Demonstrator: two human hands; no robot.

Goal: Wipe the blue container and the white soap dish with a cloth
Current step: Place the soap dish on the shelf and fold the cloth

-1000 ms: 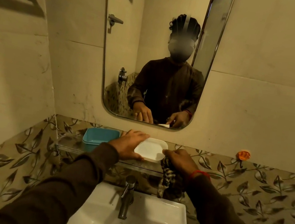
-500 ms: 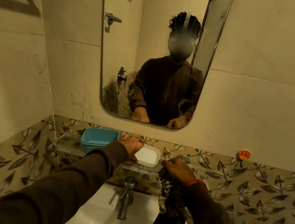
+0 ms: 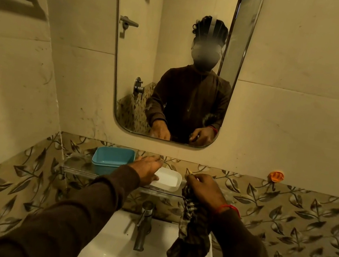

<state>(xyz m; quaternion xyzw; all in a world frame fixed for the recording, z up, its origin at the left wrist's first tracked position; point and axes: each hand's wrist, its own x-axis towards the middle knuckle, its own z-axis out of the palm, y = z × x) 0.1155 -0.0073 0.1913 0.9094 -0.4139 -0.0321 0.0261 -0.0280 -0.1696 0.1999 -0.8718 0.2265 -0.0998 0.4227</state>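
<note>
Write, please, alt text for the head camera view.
A person's left hand rests on a white soap dish on a glass shelf, beside a blue container. The right hand holds a dark cloth hanging over the sink.

Shelf [image 3: 81, 168] left end: free.
Shelf middle: container [image 3: 111, 159] and dish [image 3: 167, 179] side by side.
Below: tap [image 3: 144, 225] juts over sink [image 3: 112, 251].

On the clear glass shelf [image 3: 81, 166] before you: a teal-blue rectangular plastic container [image 3: 111, 159], left, and a plain white rounded soap dish [image 3: 167, 179], right. The dark checked cloth [image 3: 189, 239] shows brown-and-pale squares. Your sleeves are dark brown; a red thread band [image 3: 228, 208] circles one wrist. Wall tiles [image 3: 284, 215] carry grey leaves on tan.
</note>
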